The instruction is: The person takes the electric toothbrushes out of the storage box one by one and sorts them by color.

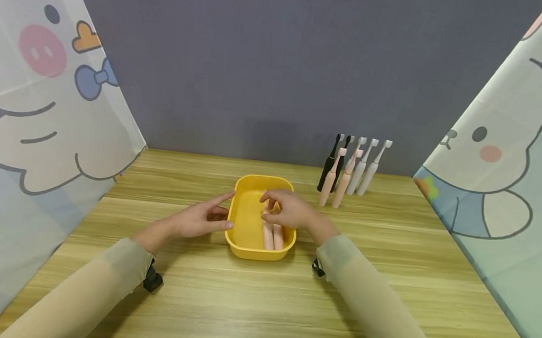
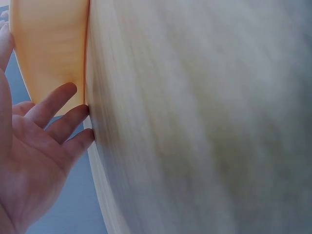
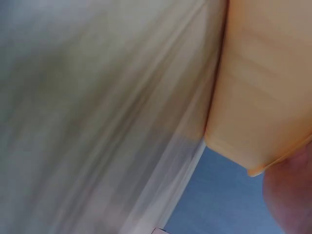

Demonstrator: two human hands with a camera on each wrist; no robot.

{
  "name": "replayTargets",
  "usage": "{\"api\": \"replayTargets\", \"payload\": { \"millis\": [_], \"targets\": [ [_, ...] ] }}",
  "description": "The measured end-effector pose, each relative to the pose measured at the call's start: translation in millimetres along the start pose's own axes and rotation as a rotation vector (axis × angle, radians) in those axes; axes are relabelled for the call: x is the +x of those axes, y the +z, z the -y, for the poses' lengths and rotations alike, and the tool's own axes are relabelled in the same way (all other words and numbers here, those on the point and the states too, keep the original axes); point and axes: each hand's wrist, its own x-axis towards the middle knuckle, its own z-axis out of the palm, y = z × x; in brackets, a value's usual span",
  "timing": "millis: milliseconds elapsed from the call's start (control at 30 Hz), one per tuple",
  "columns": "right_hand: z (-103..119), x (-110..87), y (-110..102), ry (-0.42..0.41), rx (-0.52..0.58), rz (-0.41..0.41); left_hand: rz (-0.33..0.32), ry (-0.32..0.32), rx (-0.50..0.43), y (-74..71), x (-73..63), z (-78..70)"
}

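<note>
A yellow plastic basket [image 1: 245, 253] sits on the table, with two pale pink electric toothbrushes [image 1: 268, 238] lying side by side along its right half. My left hand [image 1: 195, 219] is at the basket's left wall, thumb and fingers spread. In the left wrist view, the fingers of the left hand [image 2: 44, 141] are apart beside the yellow wall. My right hand [image 1: 291, 209] reaches over the right rim, its fingers bent above the upper ends of the toothbrushes, a gap between thumb and index finger. It partly hides those ends. Only a blurred part of the right hand [image 3: 290, 195] shows in the right wrist view.
Behind the basket to the right, several electric toothbrushes stand upright: black ones [image 1: 327, 168], pink ones [image 1: 328, 187] and white ones [image 1: 370, 171]. A grey panel [image 1: 278, 74] closes off the back of the wooden table [image 1: 222, 303]. Cartoon-printed cloths [image 1: 494, 181] hang at both sides.
</note>
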Motion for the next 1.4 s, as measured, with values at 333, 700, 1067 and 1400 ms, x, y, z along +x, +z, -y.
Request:
{"api": "replayTargets", "payload": {
  "millis": [333,700,1067,1400],
  "targets": [
    [6.9,2.5,1.3,0.049,-0.153,0.055,-0.005,0.011,0.001,-0.1,-1.1,-1.7],
    [14.5,7.1,5.7,0.067,-0.304,0.138,-0.012,0.027,0.01,0.1,-3.4,0.6],
    [9.9,3.3,4.5,0.07,-0.107,0.071,-0.01,0.007,-0.002,0.2,-2.2,-0.3],
    [3.9,0.9,5.3,0.053,0.21,-0.018,-0.009,0.013,-0.004,0.2,-0.7,1.0]
  ]
}}
